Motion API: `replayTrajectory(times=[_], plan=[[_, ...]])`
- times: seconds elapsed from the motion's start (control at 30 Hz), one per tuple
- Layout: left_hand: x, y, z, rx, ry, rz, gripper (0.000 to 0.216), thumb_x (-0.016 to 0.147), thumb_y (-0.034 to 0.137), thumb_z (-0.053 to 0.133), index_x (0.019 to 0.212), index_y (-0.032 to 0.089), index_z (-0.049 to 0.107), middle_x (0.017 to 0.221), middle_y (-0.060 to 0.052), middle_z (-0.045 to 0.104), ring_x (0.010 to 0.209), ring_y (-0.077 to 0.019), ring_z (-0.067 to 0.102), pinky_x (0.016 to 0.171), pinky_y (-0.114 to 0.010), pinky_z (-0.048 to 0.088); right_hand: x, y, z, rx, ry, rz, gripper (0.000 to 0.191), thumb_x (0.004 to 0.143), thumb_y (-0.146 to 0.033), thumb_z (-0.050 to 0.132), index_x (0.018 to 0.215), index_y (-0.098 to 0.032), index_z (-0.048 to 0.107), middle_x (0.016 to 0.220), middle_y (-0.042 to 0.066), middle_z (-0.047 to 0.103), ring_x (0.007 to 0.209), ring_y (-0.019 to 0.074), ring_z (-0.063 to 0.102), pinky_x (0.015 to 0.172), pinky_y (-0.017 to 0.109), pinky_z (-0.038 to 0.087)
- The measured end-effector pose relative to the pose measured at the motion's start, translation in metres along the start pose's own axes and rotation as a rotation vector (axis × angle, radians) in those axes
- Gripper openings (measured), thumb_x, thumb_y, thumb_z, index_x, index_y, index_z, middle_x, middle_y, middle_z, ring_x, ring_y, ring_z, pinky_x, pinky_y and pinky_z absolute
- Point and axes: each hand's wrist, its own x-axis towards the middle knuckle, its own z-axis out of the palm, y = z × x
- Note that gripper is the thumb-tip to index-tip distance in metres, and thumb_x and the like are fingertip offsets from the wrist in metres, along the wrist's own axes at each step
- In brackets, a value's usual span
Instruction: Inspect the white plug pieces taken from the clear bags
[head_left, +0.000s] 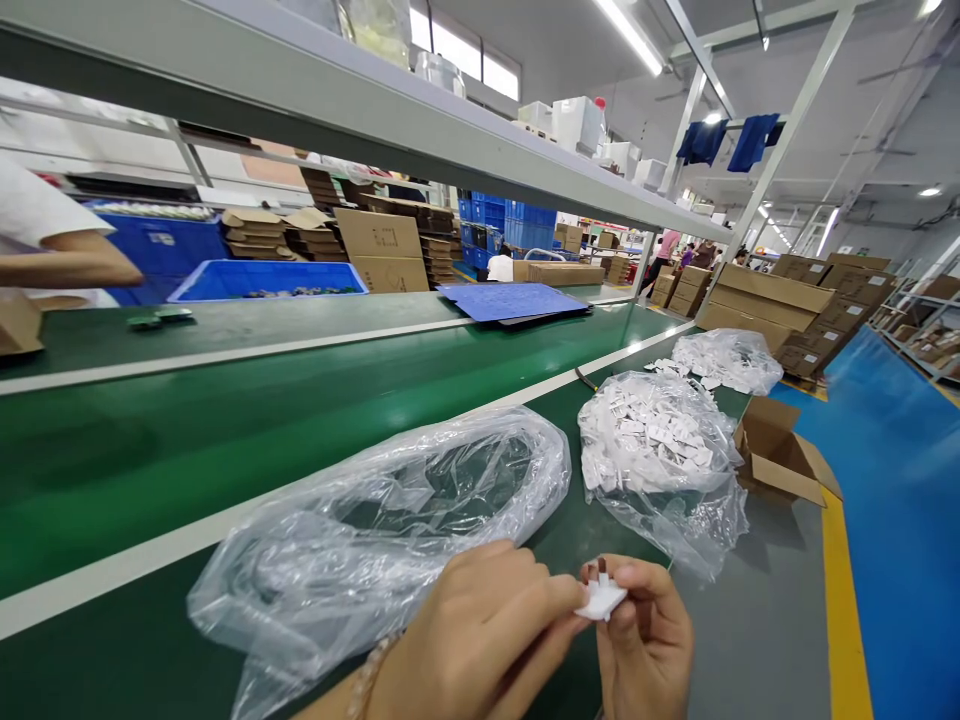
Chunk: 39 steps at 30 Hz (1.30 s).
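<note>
A small white plastic piece (pixel 601 599) with upright prongs is held between both my hands, low in the view. My left hand (pixel 487 625) is closed, its thumb and fingertips pinching the left edge of the piece. On the other side, my right hand (pixel 649 635) grips it between thumb and fingers. Just beyond them lies a crumpled clear plastic bag (pixel 322 560) with its mouth spread wide. To the right of that, an open clear bag holds a heap of white plastic pieces (pixel 660 430).
Another clear bag (pixel 727 355) of white pieces lies farther back. An open cardboard box (pixel 780 450) stands at the bench's right edge. Blue sheets (pixel 514 302) lie across the green belt (pixel 300 400). A shelf (pixel 420 110) spans overhead. Another person's arm (pixel 67 255) is at far left.
</note>
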Motion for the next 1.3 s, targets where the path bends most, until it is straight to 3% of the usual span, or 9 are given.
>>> replayTrajectory(times=[0.13,0.27,0.47,0.67,0.97,1.13,1.3], plan=[[0.0,-0.001,-0.008,-0.01,0.032,0.046,0.016,0.1,0.014,0.042,0.095,0.017,0.056,0.058,0.003,0.057,0.051,-0.011,0.046,0.049,-0.027,0.033,0.01,-0.017,0.009,0.082,-0.019,0.061,0.018,0.09,-0.014,0.064,0.1,-0.028,0.069,0.1,0.002,0.074,0.084,0.0138,0.074,0.075,0.021,0.061],[-0.001,-0.003,-0.013,-0.076,0.006,0.084,0.009,0.098,0.014,0.051,0.102,0.015,0.059,0.068,0.0,0.065,0.057,-0.011,0.051,0.054,-0.028,0.037,0.016,-0.026,0.02,0.353,-0.012,0.278,0.014,0.083,-0.014,0.072,0.087,-0.027,0.071,0.094,-0.003,0.073,0.078,0.0091,0.072,0.07,0.015,0.06],[-0.007,-0.005,-0.007,-0.123,-0.02,0.128,0.012,0.096,0.012,0.055,0.106,0.013,0.061,0.067,-0.001,0.066,0.059,-0.0118,0.053,0.055,-0.028,0.036,0.014,-0.02,0.024,0.487,0.027,0.467,0.015,0.081,-0.018,0.076,0.079,-0.031,0.069,0.084,-0.01,0.073,0.07,0.0037,0.07,0.063,0.009,0.057],[-0.007,-0.011,-0.006,-0.131,-0.067,0.138,0.014,0.093,0.009,0.057,0.106,0.012,0.06,0.068,-0.002,0.066,0.06,-0.0131,0.053,0.055,-0.029,0.035,0.012,-0.015,0.019,0.417,0.047,0.379,0.011,0.083,-0.023,0.074,0.081,-0.033,0.071,0.087,-0.01,0.073,0.072,0.0045,0.07,0.063,0.011,0.057],[-0.003,-0.013,-0.011,0.033,-0.158,0.13,0.016,0.091,0.009,0.055,0.107,0.012,0.058,0.067,-0.002,0.065,0.056,-0.0148,0.048,0.053,-0.031,0.035,0.004,-0.018,0.003,0.105,0.076,0.076,0.019,0.085,-0.01,0.07,0.091,-0.027,0.074,0.1,-0.004,0.073,0.09,0.0083,0.068,0.082,0.017,0.057],[-0.001,-0.005,-0.012,-0.016,-0.101,0.158,0.01,0.094,0.007,0.051,0.097,0.012,0.06,0.062,-0.001,0.065,0.052,-0.0127,0.048,0.049,-0.03,0.032,0.005,-0.02,0.008,0.225,0.044,0.234,0.022,0.082,-0.011,0.073,0.088,-0.031,0.071,0.095,-0.006,0.074,0.081,0.0083,0.07,0.069,0.016,0.059],[0.003,0.008,-0.019,-0.021,-0.155,0.052,0.012,0.093,0.007,0.054,0.088,0.016,0.058,0.058,0.002,0.064,0.051,-0.0113,0.049,0.05,-0.031,0.034,0.007,-0.023,0.015,0.34,0.014,0.386,0.02,0.082,-0.014,0.075,0.086,-0.032,0.069,0.09,-0.009,0.074,0.075,0.0056,0.07,0.065,0.012,0.057]])
